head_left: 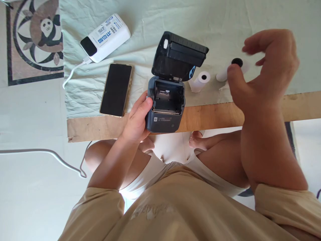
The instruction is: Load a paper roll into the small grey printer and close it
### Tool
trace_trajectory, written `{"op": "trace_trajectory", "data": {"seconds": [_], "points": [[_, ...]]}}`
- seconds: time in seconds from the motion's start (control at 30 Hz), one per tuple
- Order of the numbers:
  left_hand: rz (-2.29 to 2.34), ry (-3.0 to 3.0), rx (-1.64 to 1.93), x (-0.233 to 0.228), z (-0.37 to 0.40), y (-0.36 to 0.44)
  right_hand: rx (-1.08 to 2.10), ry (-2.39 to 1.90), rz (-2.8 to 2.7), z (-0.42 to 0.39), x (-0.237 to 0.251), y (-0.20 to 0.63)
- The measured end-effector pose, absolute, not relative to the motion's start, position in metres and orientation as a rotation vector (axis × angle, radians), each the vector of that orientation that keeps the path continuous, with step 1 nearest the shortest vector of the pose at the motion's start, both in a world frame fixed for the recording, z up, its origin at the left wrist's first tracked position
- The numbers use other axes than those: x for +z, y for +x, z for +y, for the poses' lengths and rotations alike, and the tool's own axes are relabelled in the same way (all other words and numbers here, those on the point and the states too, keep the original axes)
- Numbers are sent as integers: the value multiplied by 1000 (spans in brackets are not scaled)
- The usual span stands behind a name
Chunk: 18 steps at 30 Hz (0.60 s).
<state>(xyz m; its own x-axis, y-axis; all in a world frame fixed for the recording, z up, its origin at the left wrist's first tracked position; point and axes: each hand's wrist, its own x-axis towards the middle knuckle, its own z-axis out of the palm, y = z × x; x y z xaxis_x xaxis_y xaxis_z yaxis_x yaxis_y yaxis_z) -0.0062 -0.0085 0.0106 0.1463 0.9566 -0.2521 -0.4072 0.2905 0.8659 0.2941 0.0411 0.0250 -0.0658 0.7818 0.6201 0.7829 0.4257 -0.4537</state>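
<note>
My left hand [138, 117] grips the left side of a small dark portable thermal printer [164, 122] over the table's front edge. The printer's lid [179, 55] is swung up, and no roll shows in its paper bay. On the right, my right hand [268, 70] is raised with fingers and thumb apart, nothing between them. Behind its thumb lies a white paper roll [221, 74] with a black core, partly hidden by the hand. A smaller white paper roll [200, 81] with a loose end lies just right of the printer.
A phone [116, 89] with a dark screen lies left of the printer. Beyond it is a white power bank [107, 36] with a white cable [75, 71] plugged in. Pale green cloth [150, 16] covers the table behind a bare wooden edge [213, 115].
</note>
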Motion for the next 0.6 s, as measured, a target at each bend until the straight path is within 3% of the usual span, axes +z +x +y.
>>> {"op": "trace_trajectory", "data": {"seconds": [0.1,0.4,0.47,0.6], "points": [[956,734,1136,11,-9,-4,173,-1206,-1945,33,19,268],[1009,733,1157,16,-10,2,245,-1277,-1979,45,-24,244],[988,732,1167,15,-10,2,451,-1207,-1835,49,-26,247],[993,717,1161,16,-10,1,1166,-1113,-1488,61,-29,262]]}}
